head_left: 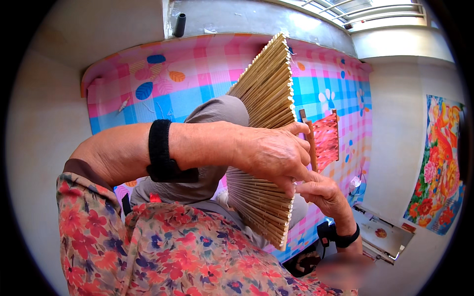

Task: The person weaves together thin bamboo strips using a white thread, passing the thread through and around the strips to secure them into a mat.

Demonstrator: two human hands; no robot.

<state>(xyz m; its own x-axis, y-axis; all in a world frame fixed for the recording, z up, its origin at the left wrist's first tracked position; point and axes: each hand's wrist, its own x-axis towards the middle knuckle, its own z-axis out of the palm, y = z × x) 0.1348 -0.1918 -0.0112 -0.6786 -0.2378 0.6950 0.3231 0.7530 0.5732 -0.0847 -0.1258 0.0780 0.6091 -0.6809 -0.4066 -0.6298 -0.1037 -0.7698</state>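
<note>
A pink-and-blue checked mat (197,84) printed with leaves and flowers covers the pale floor below you, running out to the far wall, where a dark cylinder (179,24) stands on a ledge; a bright floral picture (439,172) lies off to the right. In the middle of the scene you hold a slatted bamboo mat (264,98) of thin pale sticks up on edge, fanned wide at the far end and again at the near end, over your grey-trousered knee (217,111). Your left hand (271,155) crosses in front of it, fingers curled down and closed around the mat's right edge — the thumb lies along the top near a slim brown stick (312,148). Your right hand (323,192) sits just below, touching the left, fingers bent and pinching at the same edge, though what exactly it grips is hidden. A black band (160,150) wraps your left forearm, and another black strap (345,239) circles the right wrist. A small red woven piece on a frame (327,140) lies on the checked mat just beyond your hands, to the right.
</note>
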